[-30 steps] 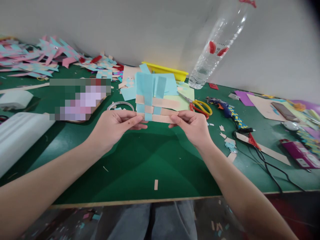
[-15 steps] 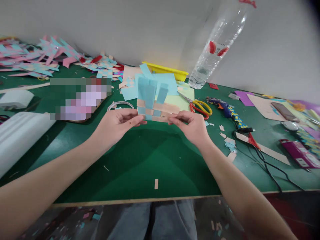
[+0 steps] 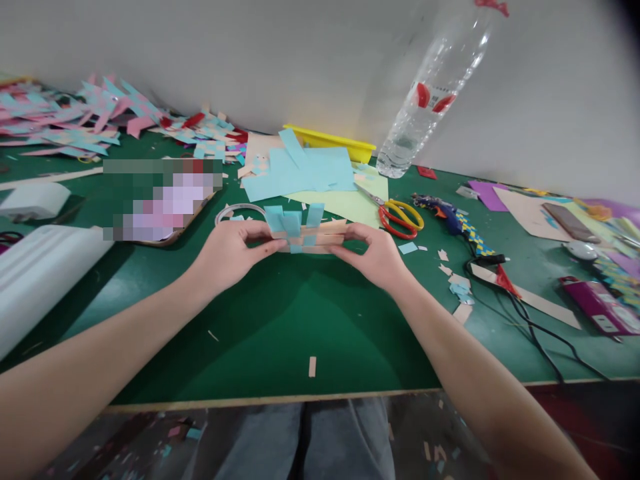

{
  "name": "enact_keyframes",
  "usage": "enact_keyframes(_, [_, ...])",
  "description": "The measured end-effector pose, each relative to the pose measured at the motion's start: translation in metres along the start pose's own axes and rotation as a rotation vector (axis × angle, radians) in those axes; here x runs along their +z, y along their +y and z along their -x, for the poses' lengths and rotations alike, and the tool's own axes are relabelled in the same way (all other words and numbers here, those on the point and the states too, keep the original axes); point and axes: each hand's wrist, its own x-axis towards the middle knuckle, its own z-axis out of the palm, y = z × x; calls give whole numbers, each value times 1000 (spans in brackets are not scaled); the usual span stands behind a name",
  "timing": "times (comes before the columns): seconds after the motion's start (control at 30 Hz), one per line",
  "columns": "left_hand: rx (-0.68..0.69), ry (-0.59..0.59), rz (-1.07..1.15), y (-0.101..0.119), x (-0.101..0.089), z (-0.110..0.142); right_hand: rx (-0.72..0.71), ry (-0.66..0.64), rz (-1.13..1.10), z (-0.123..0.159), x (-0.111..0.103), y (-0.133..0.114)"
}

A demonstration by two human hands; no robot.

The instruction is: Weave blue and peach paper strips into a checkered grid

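Between my two hands is a piece of woven paper strips [image 3: 295,240], light blue ones crossing peach ones. The blue ends point up and away, and the piece is tipped so that I see it foreshortened. My left hand [image 3: 233,257] pinches its left end, thumb in front and fingers behind. At the right end, my right hand [image 3: 373,257] grips the peach strips between thumb and fingers. Beyond the weave lie light blue paper sheets [image 3: 320,170] on a pale green sheet [image 3: 350,205]. Scissors [image 3: 400,217] with red and yellow handles rest beside them.
A leaning water bottle [image 3: 425,100] stands by the wall, near a yellow tray [image 3: 335,143]. Pink and blue strips [image 3: 65,120] pile up at far left. A phone [image 3: 165,207] lies left, a blue glue gun [image 3: 450,217] with a black cable right. A tape roll [image 3: 220,213] sits behind my left hand.
The woven piece has tipped away from me and dropped slightly, so its blue strips look much shorter. My right hand has shifted left, closer to my left hand.
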Motion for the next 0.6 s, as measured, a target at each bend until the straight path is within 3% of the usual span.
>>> enact_keyframes(0.3, [33, -123, -44, -7, 5, -4, 30, -63, 39, 2, 8, -3])
enact_keyframes(0.6, [110, -125, -163, -11, 6, -4, 11, -57, 135, 1, 10, 1])
